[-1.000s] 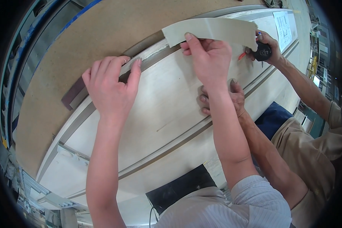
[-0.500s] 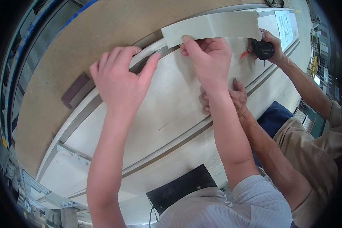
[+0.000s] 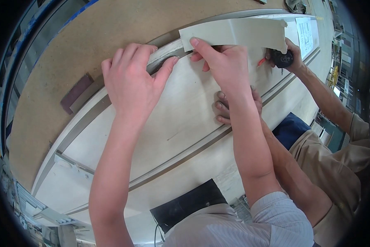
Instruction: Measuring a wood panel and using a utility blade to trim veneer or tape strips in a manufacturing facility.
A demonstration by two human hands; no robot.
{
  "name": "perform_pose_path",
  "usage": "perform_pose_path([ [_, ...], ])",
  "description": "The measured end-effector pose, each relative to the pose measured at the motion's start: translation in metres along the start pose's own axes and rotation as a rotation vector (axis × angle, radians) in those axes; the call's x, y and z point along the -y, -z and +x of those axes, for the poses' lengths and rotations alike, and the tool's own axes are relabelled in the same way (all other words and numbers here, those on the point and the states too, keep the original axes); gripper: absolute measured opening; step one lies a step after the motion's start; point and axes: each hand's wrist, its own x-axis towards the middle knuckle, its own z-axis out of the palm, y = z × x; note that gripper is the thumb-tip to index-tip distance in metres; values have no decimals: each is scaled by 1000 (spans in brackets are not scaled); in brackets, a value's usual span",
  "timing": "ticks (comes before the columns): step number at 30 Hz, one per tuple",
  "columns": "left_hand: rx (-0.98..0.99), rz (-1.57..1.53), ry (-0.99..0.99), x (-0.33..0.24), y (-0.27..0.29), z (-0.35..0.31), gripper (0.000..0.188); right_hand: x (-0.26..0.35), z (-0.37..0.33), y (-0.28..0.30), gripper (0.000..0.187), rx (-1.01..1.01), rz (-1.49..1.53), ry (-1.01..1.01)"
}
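Left hand (image 3: 131,80) has slid nearer the beige strip (image 3: 244,33).

Between the left forearm (image 3: 117,152) and the right forearm (image 3: 251,140), an open stretch of white panel (image 3: 181,111) is left, over which a hand could be passed from below; at its top, the way is narrowed by the left hand (image 3: 131,84) at the upper rail (image 3: 84,121) and by the right hand (image 3: 222,61); beyond the right hand, access is covered by the cream strip (image 3: 242,33); farther right, passage is obstructed by a co-worker's hand (image 3: 295,51) with a black tape measure (image 3: 281,59); beside the right forearm, room is taken by the co-worker's other hand (image 3: 223,109); at left, space over the brown board (image 3: 90,45) is interrupted by a dark red block (image 3: 76,94).
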Motion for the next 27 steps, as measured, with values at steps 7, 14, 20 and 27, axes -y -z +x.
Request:
perform_pose_path([
  [7, -24, 4, -16, 2, -2, -2, 34, -3, -5, -14, 20, -30, 104, 83],
  [14, -44, 7, -22, 1, -4, -2, 34, -8, -2, -10, 22, -107, -21, 66],
  [20, -34, 14, -11, 2, -3, -3, 34, -9, -1, -10, 23, -86, -72, 37],
  [27, -49, 11, -15, 2, -4, -2, 34, -14, -3, -15, 30, -111, -131, 46],
])
